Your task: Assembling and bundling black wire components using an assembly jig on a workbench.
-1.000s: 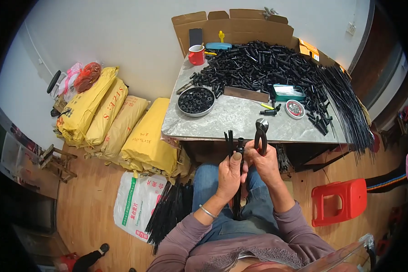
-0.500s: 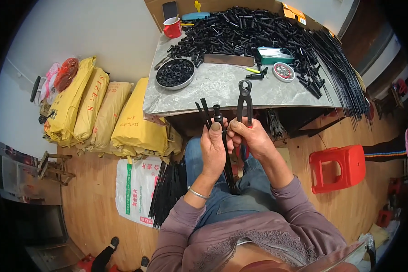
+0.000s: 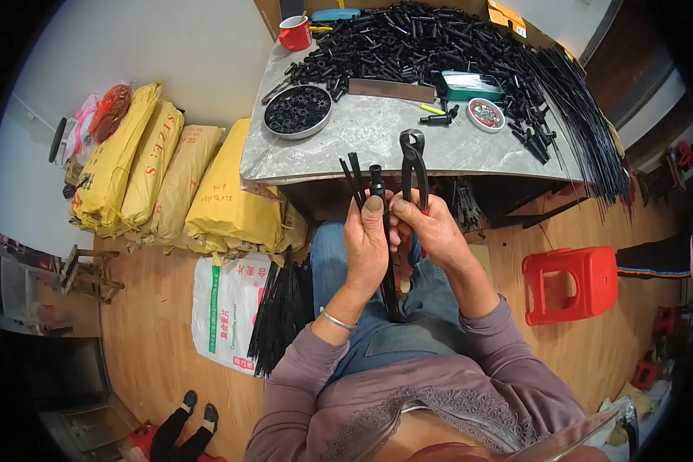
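Your left hand is gripping thin black rods and a black tube above your lap. Your right hand is clasping black steel pincers. On the grey marble table, the round metal dish is holding black rings; the small tin is holding tiny parts.

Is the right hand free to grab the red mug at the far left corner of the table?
Probably not as things stand. The right hand is gripping pincers, and the red mug sits across the table, past a round tray of black parts.
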Demonstrator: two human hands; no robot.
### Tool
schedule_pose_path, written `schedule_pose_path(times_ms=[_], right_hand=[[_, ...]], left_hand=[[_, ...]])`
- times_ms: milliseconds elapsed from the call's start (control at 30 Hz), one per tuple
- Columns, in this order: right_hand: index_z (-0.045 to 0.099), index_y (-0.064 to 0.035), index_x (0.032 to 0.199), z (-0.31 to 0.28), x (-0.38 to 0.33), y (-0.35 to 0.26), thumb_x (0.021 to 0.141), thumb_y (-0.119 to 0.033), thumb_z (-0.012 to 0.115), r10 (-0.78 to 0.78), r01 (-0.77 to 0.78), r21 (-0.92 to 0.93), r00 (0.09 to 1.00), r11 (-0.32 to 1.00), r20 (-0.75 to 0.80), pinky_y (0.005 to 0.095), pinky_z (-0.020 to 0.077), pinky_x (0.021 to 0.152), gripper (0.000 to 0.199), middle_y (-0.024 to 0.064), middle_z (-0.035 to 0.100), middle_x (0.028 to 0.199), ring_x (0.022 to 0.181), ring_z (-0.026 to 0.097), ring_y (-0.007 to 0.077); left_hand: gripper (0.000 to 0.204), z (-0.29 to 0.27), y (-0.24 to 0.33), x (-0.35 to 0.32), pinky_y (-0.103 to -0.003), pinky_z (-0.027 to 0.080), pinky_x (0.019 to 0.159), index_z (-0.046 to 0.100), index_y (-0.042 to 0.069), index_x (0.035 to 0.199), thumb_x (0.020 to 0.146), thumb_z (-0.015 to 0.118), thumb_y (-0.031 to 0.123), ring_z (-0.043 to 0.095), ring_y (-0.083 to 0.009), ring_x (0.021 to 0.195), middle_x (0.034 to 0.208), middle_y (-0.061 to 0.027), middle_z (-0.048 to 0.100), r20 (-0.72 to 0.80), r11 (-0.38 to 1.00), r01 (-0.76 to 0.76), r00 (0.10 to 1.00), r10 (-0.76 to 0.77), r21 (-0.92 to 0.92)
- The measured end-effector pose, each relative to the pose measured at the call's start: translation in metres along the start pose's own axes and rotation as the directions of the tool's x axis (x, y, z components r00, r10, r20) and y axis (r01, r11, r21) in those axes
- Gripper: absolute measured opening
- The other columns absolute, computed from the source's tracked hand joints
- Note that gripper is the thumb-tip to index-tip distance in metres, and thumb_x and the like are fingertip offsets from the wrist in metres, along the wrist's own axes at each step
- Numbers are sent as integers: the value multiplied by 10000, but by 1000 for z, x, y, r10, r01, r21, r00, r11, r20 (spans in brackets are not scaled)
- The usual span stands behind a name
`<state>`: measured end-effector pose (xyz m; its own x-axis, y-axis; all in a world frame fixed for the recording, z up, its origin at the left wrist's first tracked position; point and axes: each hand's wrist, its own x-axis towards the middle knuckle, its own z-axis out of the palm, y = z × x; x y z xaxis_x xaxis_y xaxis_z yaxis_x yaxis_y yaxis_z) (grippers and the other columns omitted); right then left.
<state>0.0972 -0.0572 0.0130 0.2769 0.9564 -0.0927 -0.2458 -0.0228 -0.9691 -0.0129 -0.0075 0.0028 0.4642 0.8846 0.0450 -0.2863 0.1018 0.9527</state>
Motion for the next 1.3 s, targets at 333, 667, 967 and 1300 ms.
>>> schedule_pose_path(times_ms=[333, 667, 967, 1300], right_hand=[[538, -44, 837, 4, -4, -5, 946, -239, 563, 27, -27, 13, 1000, 1000, -12, 267, 474, 495, 225, 22, 537, 679, 552, 561, 124], [544, -44, 842, 7, -4, -3, 948, -236, 561, 1, 3, 104, 999, 995, -38, 262, 457, 491, 219, 13, 526, 683, 551, 537, 113], [547, -40, 853, 7, -5, -3, 947, -229, 561, -6, 10, 85, 999, 996, -46, 261, 455, 496, 212, 11, 521, 683, 553, 535, 114], [589, -21, 955, 7, -7, -2, 946, -233, 566, -18, 27, 134, 998, 991, -67, 260, 457, 491, 213, 8, 526, 687, 560, 548, 115]], left_hand=[[432, 1, 1, -1, -175, 366, 445, 558, 23, 997, 979, 436, 438, 432, -24, 512, 673, 29, 490, -6, 999, -31, 999, 31, -12], [421, 1, 1, -1, -172, 357, 447, 566, 26, 998, 979, 445, 429, 427, -22, 515, 673, 33, 491, -2, 999, 4, 1000, -4, -40], [400, 1, 1, 0, -171, 354, 439, 567, 35, 995, 979, 452, 418, 427, -20, 512, 667, 37, 491, 7, 998, 22, 1000, -22, -53], [465, 2, -2, 0, -179, 367, 447, 578, 28, 1012, 976, 422, 465, 446, -31, 522, 679, 24, 501, 22, 1000, -20, 1000, 20, 14]])
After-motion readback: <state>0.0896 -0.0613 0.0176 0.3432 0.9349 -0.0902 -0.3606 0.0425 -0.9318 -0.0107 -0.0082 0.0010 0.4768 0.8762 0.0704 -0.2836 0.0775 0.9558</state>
